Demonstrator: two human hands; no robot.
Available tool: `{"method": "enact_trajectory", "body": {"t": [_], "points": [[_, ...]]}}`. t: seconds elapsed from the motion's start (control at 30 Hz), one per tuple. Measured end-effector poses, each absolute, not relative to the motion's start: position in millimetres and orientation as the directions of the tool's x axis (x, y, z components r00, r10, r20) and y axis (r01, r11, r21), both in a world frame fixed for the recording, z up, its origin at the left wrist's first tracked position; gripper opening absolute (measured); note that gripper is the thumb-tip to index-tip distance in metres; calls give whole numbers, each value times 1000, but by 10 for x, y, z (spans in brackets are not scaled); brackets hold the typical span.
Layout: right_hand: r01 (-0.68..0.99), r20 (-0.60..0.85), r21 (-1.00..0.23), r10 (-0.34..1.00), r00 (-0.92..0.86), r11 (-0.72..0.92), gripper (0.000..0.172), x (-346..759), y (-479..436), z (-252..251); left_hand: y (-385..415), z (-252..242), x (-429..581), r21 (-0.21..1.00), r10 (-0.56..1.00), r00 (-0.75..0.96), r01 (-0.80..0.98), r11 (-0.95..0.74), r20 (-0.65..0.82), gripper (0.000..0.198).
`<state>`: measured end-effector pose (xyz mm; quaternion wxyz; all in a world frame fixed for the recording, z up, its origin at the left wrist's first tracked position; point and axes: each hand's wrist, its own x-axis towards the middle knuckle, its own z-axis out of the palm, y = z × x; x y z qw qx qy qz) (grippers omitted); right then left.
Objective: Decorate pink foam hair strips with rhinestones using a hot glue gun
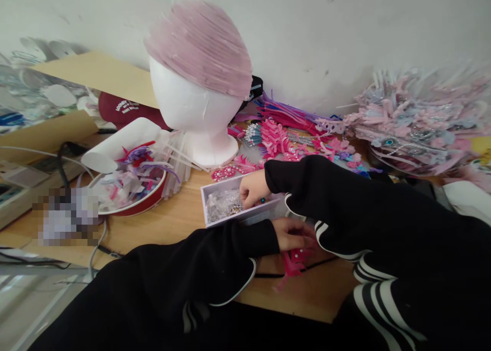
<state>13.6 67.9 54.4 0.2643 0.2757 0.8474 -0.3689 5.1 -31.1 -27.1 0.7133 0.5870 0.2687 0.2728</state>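
My right hand [254, 189] reaches into a narrow white box [204, 203]. Its fingers are bunched and point down, and their tips are hidden. Beside it in the box lie a clear plastic bag [222, 203] and small beads or gems, with one dark teal gem [263, 200] near the fingers. Closer to me, my left hand [293, 233] is closed on a bright pink fuzzy ornament [294, 263] dotted with small pale beads. The ornament hangs below the fingers, over the wooden table [284, 300].
Behind the box stands a white foam head [184, 100] with a pink wrapped cap. A red-rimmed bowl of scraps [153, 200] sits left. Pink ornaments [274, 138] and pipe-cleaner stems [295, 115] lie behind my hands. Many pale decorations [414, 110] are piled right.
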Motion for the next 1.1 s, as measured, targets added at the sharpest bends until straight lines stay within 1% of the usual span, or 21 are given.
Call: {"method": "enact_trajectory", "body": {"t": [0.1, 0.13, 0.2, 0.27, 0.33, 0.37, 0.43, 0.5, 0.53, 0.57, 0.6, 0.63, 0.67, 0.7, 0.77, 0.8, 0.83, 0.9, 0.97, 1.03, 1.1], "points": [[650, -524, -548, 389, -758, 527, 11, 176, 698, 598, -239, -222, 29, 965, 699, 708, -104, 243, -100, 20], [648, -471, -584, 445, -761, 489, 11, 194, 709, 626, -205, -218, 22, 965, 716, 691, -107, 238, -100, 20], [620, -351, -704, 590, -727, 346, 11, 259, 735, 707, -122, -225, 6, 971, 769, 632, -116, 211, -92, 25], [489, -221, -858, 745, -630, 159, 14, 392, 753, 814, -24, -245, -22, 970, 851, 519, -161, 184, -76, 40], [293, -136, -956, 854, -502, 20, 16, 612, 740, 917, 79, -268, -65, 961, 878, 466, -178, 210, -106, 70], [212, -123, -977, 892, -436, -31, 17, 754, 717, 952, 129, -279, -90, 960, 881, 461, -184, 213, -108, 82], [72, -138, -990, 935, -328, -121, 20, 1084, 629, 970, 216, -300, -137, 968, 899, 431, -188, 167, -72, 94], [-24, -243, -966, 937, -251, -257, 18, 1444, 492, 918, 282, -320, -169, 979, 916, 397, -154, 131, -60, 98], [-30, -319, -942, 920, -226, -334, 16, 1623, 408, 873, 304, -328, -176, 981, 918, 394, -154, 122, -52, 97], [4, -380, -923, 905, -191, -386, 14, 1796, 319, 822, 319, -334, -176, 981, 919, 392, -160, 114, -43, 96], [67, -413, -911, 900, -142, -408, 18, 1958, 228, 768, 326, -336, -171, 979, 920, 391, -170, 109, -35, 94], [149, -422, -901, 902, -86, -407, 26, 2107, 138, 713, 326, -334, -161, 977, 921, 389, -185, 107, -27, 92], [269, -425, -876, 905, -35, -401, 37, 2238, 53, 658, 321, -327, -149, 975, 923, 383, -196, 106, -23, 91], [421, -435, -811, 900, 26, -405, 46, 2349, -22, 603, 313, -316, -135, 973, 927, 375, -203, 107, -24, 90], [708, -407, -599, 904, 132, -373, 55, 2504, -126, 486, 292, -287, -111, 972, 932, 360, -207, 110, -29, 90], [800, -393, -490, 907, 152, -346, 57, 2547, -151, 424, 282, -272, -104, 972, 934, 356, -207, 108, -28, 89], [859, -380, -400, 911, 161, -319, 59, 2569, -157, 362, 273, -257, -100, 974, 935, 355, -204, 102, -24, 87], [918, -347, -300, 926, 149, -260, 59, 2564, -120, 249, 261, -234, -103, 978, 931, 365, -194, 79, -3, 84], [946, -286, -239, 947, 145, -218, 55, 2524, -45, 171, 254, -221, -116, 983, 928, 373, -174, 53, 16, 78], [955, -233, -222, 962, 144, -197, 50, 2483, 25, 130, 253, -220, -131, 988, 927, 375, -153, 34, 27, 72], [941, -203, -267, 967, 156, -209, 45, 2455, 60, 110, 258, -227, -142, 988, 925, 379, -150, 21, 38, 70]]}}
